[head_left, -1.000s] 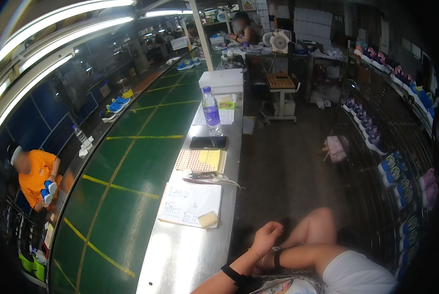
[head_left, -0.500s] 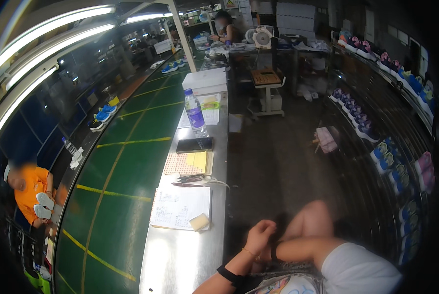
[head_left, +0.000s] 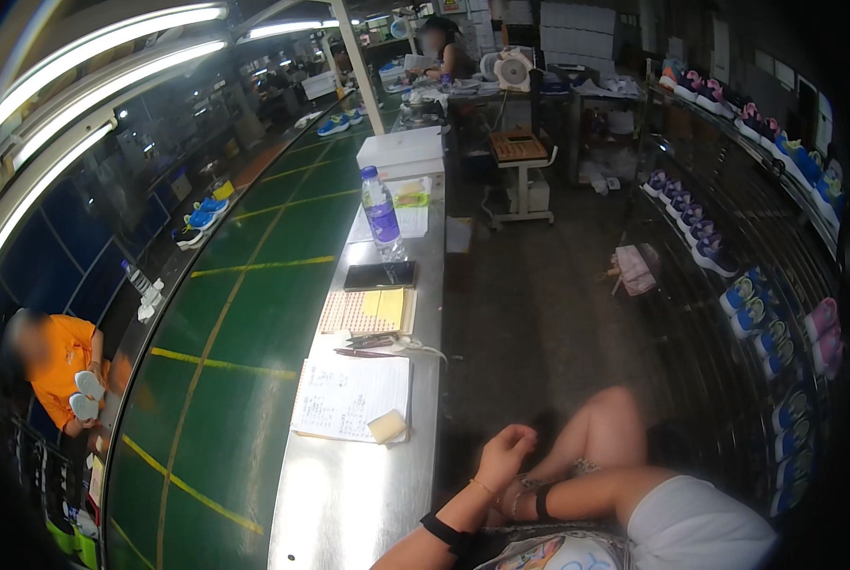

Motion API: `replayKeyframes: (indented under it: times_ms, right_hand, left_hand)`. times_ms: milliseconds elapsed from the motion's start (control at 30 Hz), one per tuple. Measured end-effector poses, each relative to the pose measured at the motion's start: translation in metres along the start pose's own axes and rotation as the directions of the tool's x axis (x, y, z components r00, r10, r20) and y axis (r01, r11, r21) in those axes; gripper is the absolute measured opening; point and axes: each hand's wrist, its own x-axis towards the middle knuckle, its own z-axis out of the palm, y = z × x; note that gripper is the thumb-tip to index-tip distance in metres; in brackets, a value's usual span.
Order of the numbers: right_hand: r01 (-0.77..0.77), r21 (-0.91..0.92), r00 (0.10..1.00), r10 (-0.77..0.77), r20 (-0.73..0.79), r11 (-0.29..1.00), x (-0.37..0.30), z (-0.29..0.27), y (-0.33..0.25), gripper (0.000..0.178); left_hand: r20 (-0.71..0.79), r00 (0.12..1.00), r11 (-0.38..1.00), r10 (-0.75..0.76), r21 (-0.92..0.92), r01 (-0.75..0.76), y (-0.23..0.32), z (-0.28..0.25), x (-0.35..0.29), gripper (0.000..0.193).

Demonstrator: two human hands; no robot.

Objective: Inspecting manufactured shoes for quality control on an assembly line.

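My left hand (head_left: 509, 449) is raised over my lap with its fingers curled in, and I see nothing in them. A thin bracelet and a black band circle that wrist and forearm. Behind the left wrist lies my right hand (head_left: 510, 496), mostly covered, its fingers hidden. A black band (head_left: 542, 502) sits on the right wrist. To the left of both hands is a metal bench (head_left: 349, 503). On it lie an open notebook (head_left: 344, 394) with handwriting, a small beige block (head_left: 386, 427) on its corner, and several pens (head_left: 373, 342).
Farther up the bench are a dark phone (head_left: 379, 275), a water bottle (head_left: 381, 217) and a white box (head_left: 401, 150). A green conveyor belt (head_left: 254, 304) runs alongside; beyond it a person in orange (head_left: 69, 366) holds pale shoes. Shoe racks (head_left: 672, 214) stand at right.
My right wrist has shifted slightly right and down, so a little more of that hand shows. My left hand stays nearly still. The person in orange has moved their head slightly.
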Motion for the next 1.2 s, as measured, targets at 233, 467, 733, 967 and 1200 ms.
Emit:
replayKeyframes:
  times_ms: [233, 467, 733, 967, 1200]
  right_hand:
    - [0.02, -0.036, 0.999, -0.018, 0.05, 0.999, -0.006, 0.0, -0.004, 0.022]
    - [0.1, -0.116, 0.983, -0.079, 0.167, 0.988, 0.008, -0.007, -0.03, 0.023]
    - [0.196, -0.177, 0.968, -0.161, 0.195, 0.964, -0.008, -0.004, -0.014, 0.024]
    - [0.207, -0.175, 0.969, -0.178, 0.169, 0.962, -0.007, -0.008, -0.021, 0.024]
    - [0.155, -0.57, 0.906, 0.114, 0.408, 0.807, 0.004, 0.006, -0.005, 0.036]
  left_hand:
    - [-0.003, 0.999, 0.998, -0.034, 0.045, 0.034, 0.006, -0.003, 0.004, 0.014]
    - [-0.013, 0.999, 0.969, 0.044, 0.243, -0.04, 0.004, 0.001, 0.007, 0.023]
    - [0.186, 0.981, 0.838, 0.054, 0.526, -0.146, 0.015, 0.018, -0.014, 0.027]
    - [0.189, 0.961, 0.723, 0.201, 0.633, -0.276, 0.076, -0.002, -0.069, 0.027]
    - [-0.403, 0.91, -0.027, 0.095, 0.913, 0.407, 0.1, -0.075, -0.15, 0.057]
